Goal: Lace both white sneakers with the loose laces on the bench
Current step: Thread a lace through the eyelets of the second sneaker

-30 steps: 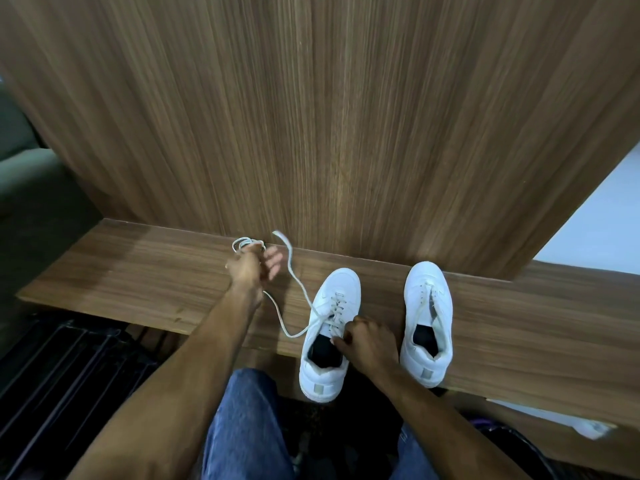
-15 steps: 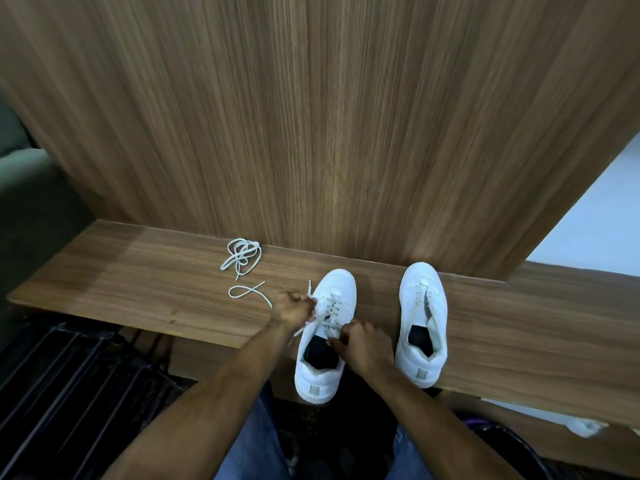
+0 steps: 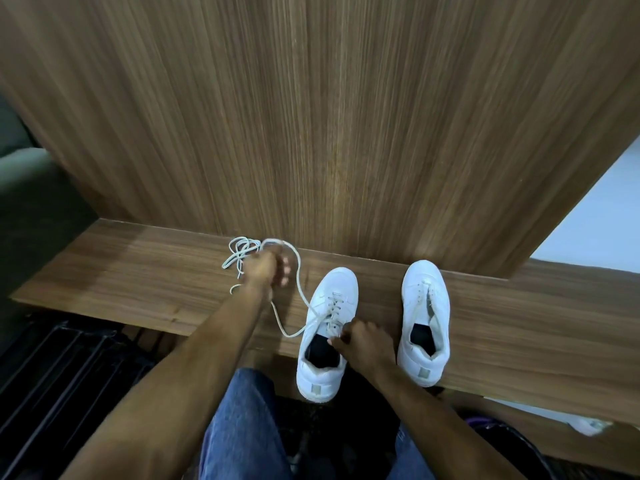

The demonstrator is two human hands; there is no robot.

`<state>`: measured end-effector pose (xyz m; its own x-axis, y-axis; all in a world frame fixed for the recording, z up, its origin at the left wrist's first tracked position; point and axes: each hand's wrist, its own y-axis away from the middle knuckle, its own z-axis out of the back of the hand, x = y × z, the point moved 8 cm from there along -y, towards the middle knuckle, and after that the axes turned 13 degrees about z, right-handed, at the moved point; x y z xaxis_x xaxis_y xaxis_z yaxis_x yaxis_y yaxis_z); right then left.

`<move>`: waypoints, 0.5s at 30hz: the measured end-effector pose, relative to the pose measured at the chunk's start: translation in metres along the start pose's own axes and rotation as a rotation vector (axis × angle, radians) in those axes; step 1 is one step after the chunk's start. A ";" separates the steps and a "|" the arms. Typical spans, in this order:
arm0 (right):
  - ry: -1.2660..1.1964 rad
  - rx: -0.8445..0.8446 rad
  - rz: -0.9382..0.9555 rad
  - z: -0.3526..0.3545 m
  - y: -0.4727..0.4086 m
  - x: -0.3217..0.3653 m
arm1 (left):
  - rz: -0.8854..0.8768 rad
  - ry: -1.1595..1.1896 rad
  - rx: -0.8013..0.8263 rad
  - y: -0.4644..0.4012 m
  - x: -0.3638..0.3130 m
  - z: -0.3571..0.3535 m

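Left sneaker [image 3: 327,336] at surface [image 3: 121,271] front edge, mid-lacing: left hand [image 3: 265,268] grips its lace [image 3: 298,271] drawn toward back edge, right hand [image 3: 362,344] pinches at upper eyelets; next, likely thread following eyelet; right sneaker [image 3: 424,322] beside it, spare lace [image 3: 239,252] bundled behind left hand.

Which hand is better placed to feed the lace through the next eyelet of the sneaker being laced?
Probably the left hand: it grips the lace pulled out from the sneaker. The right hand is busy steadying that sneaker's tongue area, pinching at the eyelets.
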<state>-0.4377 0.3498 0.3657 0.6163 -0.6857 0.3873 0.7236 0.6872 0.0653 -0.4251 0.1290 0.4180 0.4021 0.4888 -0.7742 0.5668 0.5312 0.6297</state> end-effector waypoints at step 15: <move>0.002 -0.019 0.017 0.003 0.001 0.002 | -0.013 -0.147 0.022 0.000 0.055 -0.022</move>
<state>-0.4362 0.3498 0.3696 0.6287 -0.6746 0.3868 0.7191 0.6937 0.0412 -0.4192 0.1715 0.3768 0.4952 0.3744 -0.7840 0.5876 0.5204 0.6196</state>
